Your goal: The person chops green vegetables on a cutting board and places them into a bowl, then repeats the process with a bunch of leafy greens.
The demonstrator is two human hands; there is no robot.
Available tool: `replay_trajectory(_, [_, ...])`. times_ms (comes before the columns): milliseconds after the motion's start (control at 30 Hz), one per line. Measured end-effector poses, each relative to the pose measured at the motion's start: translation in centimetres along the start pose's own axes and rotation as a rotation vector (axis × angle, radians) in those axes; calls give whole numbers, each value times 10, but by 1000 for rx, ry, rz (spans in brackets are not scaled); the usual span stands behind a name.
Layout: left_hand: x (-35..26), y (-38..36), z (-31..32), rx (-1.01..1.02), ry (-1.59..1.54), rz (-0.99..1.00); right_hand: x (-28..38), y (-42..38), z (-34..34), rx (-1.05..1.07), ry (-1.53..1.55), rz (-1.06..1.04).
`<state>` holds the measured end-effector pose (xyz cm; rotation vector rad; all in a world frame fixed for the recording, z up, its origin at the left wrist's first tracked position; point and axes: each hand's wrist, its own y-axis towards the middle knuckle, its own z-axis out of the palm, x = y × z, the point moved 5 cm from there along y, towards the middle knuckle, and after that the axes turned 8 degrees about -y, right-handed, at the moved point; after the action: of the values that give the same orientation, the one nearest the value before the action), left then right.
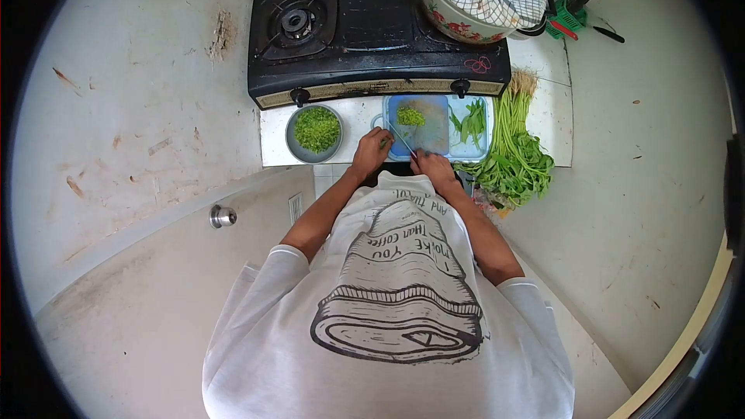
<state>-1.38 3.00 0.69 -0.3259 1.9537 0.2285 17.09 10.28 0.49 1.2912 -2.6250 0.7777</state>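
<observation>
My right hand [431, 166] is closed around the handle of a knife [401, 138], whose blade points up and left over a blue cutting board [440, 107]. At the board's left edge my left hand [375, 147] has its fingers bent together near the blade; a bit of green shows at the fingertips, too small to name. Chopped greens [410, 116] lie in a small heap on the board. Some whole green leaves [469, 122] rest on the lighter part at the right. A grey bowl [292, 147] full of chopped greens stands left of my left hand.
Behind the board is a black two-burner stove [372, 31], with a cloth-covered pot [473, 25] on its right side. A large bunch of leafy stems [516, 151] lies right of the board. A green basket [565, 17] with utensils is at the back right.
</observation>
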Motion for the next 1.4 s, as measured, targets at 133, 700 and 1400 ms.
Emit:
replay_trajectory(133, [0,-2,-1,28,16,15,3,-4,-7,35,18,7])
replay_trajectory(700, [-11,-9,5,44,104,68,9,7,10,-26,-12,-74])
replay_trajectory(1400, [-6,-2,2,-23,188,142,1,-9,-5,16,13,20])
